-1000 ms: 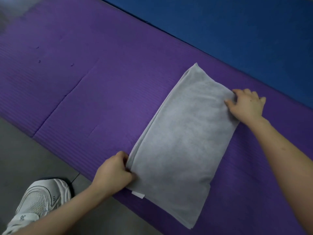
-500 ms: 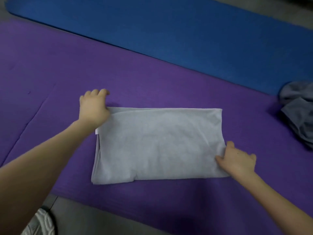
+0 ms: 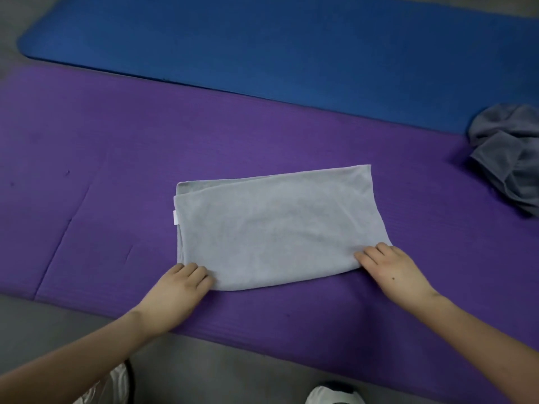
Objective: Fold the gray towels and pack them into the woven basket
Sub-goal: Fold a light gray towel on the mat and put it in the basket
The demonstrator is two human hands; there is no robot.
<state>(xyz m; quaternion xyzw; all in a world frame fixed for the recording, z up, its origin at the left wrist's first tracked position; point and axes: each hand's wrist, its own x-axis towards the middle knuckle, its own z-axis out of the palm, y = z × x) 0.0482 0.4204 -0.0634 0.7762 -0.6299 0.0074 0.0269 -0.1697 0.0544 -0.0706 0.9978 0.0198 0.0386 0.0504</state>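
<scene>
A light gray towel (image 3: 280, 228), folded into a rectangle, lies flat on the purple mat (image 3: 116, 158). A small white tag sticks out at its left edge. My left hand (image 3: 178, 290) pinches the towel's near left corner with curled fingers. At the near right corner, my right hand (image 3: 390, 269) holds the towel with its fingers on top of the cloth. A crumpled heap of darker gray towels (image 3: 507, 153) sits at the right edge of the view. No woven basket is in view.
A blue mat (image 3: 291, 45) lies beyond the purple one. Gray floor (image 3: 221, 374) runs along the near side, with my white shoes (image 3: 332, 396) at the bottom edge. The purple mat has a seam on its left part.
My left hand has come from the towel's far left corner to its near left corner. My right hand stays at the near right corner. The view has swung round.
</scene>
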